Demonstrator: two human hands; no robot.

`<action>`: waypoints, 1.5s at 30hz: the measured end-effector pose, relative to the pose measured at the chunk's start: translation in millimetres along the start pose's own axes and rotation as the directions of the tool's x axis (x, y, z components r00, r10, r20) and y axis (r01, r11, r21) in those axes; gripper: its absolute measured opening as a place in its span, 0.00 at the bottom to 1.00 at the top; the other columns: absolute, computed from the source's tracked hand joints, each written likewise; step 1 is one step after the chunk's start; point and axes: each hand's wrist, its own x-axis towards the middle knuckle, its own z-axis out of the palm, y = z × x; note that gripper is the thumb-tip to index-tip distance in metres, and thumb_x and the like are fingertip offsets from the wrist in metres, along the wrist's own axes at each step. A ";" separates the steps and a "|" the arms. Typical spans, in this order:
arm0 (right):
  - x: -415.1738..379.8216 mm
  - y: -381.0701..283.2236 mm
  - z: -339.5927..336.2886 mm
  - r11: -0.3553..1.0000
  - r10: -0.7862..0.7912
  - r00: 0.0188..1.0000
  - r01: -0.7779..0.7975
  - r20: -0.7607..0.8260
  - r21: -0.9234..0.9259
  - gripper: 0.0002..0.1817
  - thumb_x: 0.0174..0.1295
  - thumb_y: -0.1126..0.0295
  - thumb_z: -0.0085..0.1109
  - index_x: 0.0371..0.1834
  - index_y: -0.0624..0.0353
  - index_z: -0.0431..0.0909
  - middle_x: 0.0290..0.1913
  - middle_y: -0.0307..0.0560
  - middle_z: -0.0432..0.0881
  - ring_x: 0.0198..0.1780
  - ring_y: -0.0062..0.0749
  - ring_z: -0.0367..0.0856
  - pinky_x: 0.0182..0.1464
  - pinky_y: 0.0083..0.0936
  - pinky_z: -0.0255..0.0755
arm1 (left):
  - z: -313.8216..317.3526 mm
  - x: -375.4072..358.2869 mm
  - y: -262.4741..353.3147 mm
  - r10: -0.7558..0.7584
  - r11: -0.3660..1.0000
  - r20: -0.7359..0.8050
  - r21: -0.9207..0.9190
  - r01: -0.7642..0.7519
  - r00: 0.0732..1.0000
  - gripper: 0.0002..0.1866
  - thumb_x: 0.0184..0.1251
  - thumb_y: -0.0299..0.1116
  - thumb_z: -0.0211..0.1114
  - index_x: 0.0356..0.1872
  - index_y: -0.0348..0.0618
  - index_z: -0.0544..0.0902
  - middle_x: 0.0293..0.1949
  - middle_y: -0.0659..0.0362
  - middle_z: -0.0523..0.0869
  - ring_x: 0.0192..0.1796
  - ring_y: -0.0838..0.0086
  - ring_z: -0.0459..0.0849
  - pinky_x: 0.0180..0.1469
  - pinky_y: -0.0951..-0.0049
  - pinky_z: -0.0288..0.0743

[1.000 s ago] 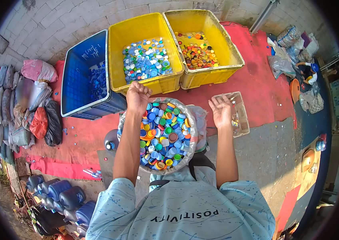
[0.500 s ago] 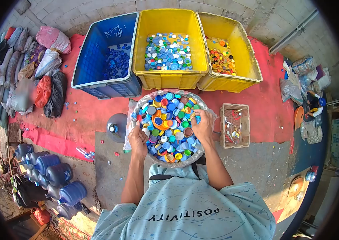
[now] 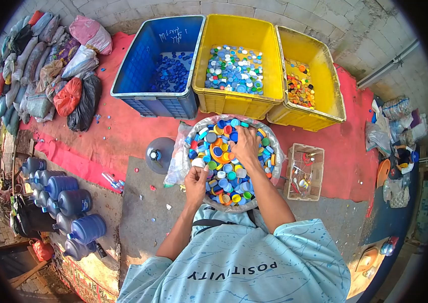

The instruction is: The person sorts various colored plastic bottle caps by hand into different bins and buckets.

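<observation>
Many-coloured plastic bottle caps (image 3: pixel 217 184) fill a round tub with a plastic-lined rim (image 3: pixel 278 160) in front of my body. My left hand (image 3: pixel 195 183) is over the tub's left side, thumb and fingers pinching a white bottle cap (image 3: pixel 198 162). Farther back, my right hand (image 3: pixel 246 146) reaches down onto the caps, thumb apart from the fingers; the fingertips are partly hidden among the caps. An orange round piece (image 3: pixel 219 152) lies in the heap between both hands.
Beyond the tub stand a blue bin (image 3: pixel 123 76) of blue caps, a yellow bin (image 3: pixel 241 98) of mixed caps and another yellow bin (image 3: pixel 307 117) of orange-yellow caps. A crate (image 3: pixel 305 147) is right, a water jug (image 3: pixel 160 155) left. Filled sacks (image 3: pixel 80 63) lie far left.
My right hand has moved back and left over the caps. My left hand now holds a white cap near the tub's left side. The whole view has shifted with my head.
</observation>
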 end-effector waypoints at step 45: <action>-85.6 7.2 -44.2 0.784 0.244 0.960 -0.109 -0.142 0.611 0.26 0.53 0.72 0.69 0.55 0.65 0.73 0.47 0.52 0.76 0.47 0.39 0.79 0.48 0.31 0.75 | 28.8 40.7 35.7 -0.192 0.778 0.305 -0.532 0.335 0.933 0.18 0.72 0.41 0.63 0.55 0.40 0.78 0.48 0.61 0.83 0.45 0.76 0.81 0.50 0.74 0.77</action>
